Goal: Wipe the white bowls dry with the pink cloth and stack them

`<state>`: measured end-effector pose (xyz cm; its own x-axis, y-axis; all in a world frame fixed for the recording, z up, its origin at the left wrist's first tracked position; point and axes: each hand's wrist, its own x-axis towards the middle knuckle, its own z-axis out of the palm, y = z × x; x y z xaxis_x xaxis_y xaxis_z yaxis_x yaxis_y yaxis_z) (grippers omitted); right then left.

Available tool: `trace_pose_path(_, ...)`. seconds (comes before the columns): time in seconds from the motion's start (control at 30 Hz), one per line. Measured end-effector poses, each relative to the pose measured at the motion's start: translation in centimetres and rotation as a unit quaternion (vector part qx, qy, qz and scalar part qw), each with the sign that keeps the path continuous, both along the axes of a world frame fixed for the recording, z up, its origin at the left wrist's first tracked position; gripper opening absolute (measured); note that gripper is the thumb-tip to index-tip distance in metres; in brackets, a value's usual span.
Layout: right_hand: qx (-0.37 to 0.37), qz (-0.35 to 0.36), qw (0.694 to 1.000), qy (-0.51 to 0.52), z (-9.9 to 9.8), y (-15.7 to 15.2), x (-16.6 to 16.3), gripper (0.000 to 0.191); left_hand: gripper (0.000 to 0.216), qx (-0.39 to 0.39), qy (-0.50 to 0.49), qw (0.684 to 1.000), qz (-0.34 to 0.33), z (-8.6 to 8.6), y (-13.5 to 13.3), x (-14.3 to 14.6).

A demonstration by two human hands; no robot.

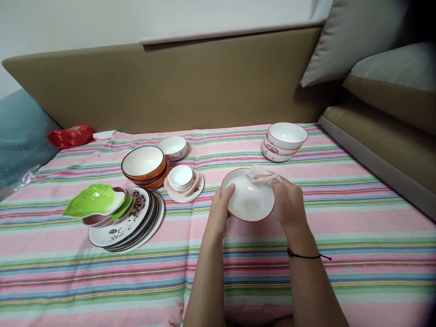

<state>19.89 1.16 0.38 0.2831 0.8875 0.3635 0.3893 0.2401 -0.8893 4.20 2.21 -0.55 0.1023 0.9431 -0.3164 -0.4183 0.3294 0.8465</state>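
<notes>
A white bowl with a red rim is held up over the striped sheet, its inside turned toward me. My left hand grips its left edge, thumb over the rim and the other fingers hidden beneath. In my right hand is a pale cloth, pinched against the bowl's upper right rim. Behind, to the right, stands a stack of similar red-rimmed bowls.
To the left are brown bowls, a white bowl, small white dishes, stacked plates and a green leaf-shaped dish. A red package lies at the back left. Cushions border the right side.
</notes>
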Motion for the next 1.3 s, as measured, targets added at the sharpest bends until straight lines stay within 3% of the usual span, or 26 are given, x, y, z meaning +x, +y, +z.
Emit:
trace_pose_path(0.23, 0.036, 0.062, 0.997, -0.026, 1.0, 0.2, -2.7, 0.038, 0.034, 0.004, -0.08, 0.968, 0.236, 0.1, 0.7, 0.9)
trace_pose_path(0.37, 0.032, 0.067, 0.997, -0.017, 1.0, 0.4, -4.3, 0.038, 0.037, 0.008, -0.087, 0.954, 0.288, 0.9, 0.7, 0.8)
trace_pose_path(0.47, 0.032, 0.037, 0.999, 0.013, 0.7, 0.5, -4.1, 0.039, 0.04, 0.033, -0.095, 0.967, 0.234, 1.2, 0.8, 0.3)
trace_pose_path(0.6, 0.001, -0.019, 0.999, 0.038, 0.1, 0.4, -2.0, 0.039, 0.055, 0.004, -0.062, 0.995, 0.078, 1.3, 0.7, -0.7)
trace_pose_path(0.77, -0.005, -0.004, 0.998, -0.064, -0.2, 0.1, 0.0, 0.038, 0.055, -0.047, 0.045, 0.996, -0.065, 0.2, 0.0, -1.2)
trace_pose_path(0.83, -0.01, 0.021, 0.997, -0.078, -0.1, 0.1, 0.1, 0.039, 0.051, -0.047, 0.05, 0.996, -0.05, -0.3, 0.0, -0.8)
trace_pose_path(0.97, 0.009, 0.061, 0.997, -0.038, 0.2, 0.0, -0.7, 0.038, 0.048, -0.06, 0.007, 0.995, 0.077, -0.6, 0.5, 0.2)
trace_pose_path(1.07, 0.015, 0.065, 0.997, -0.036, 0.5, 0.0, -2.0, 0.037, 0.051, -0.093, -0.029, 0.987, 0.126, -0.3, 0.8, 0.5)
trace_pose_path(1.17, 0.017, 0.035, 0.999, -0.036, 0.4, 0.2, -2.9, 0.038, 0.053, -0.079, -0.039, 0.99, 0.11, 0.3, 0.8, 0.2)
trace_pose_path(1.3, -0.007, -0.013, 1.0, 0.016, -0.3, 0.3, -2.2, 0.039, 0.062, -0.048, 0.002, 0.999, 0.011, 1.1, 0.5, -0.7)
